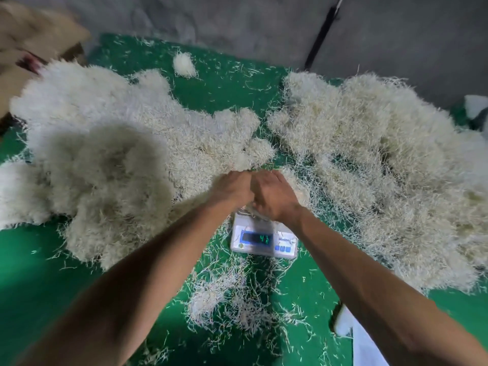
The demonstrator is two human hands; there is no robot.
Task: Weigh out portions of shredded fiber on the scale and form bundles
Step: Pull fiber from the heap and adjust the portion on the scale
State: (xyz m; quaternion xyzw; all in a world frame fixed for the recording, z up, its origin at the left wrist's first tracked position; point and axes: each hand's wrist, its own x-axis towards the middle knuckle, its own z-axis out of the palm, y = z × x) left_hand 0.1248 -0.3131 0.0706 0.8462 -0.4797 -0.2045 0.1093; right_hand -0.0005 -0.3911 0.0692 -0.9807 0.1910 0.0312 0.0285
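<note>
The pale shredded fiber portion [250, 208] could slide off the small white scale [264, 240] if the hands push sideways, and pressing down would make the green number wrong. The left hand [232, 190] and right hand [274, 194] meet over the scale's far end, fingers curled down onto the portion under them. Big fluffy fiber piles [118, 154] lie left and right on the green table [31, 286].
</note>
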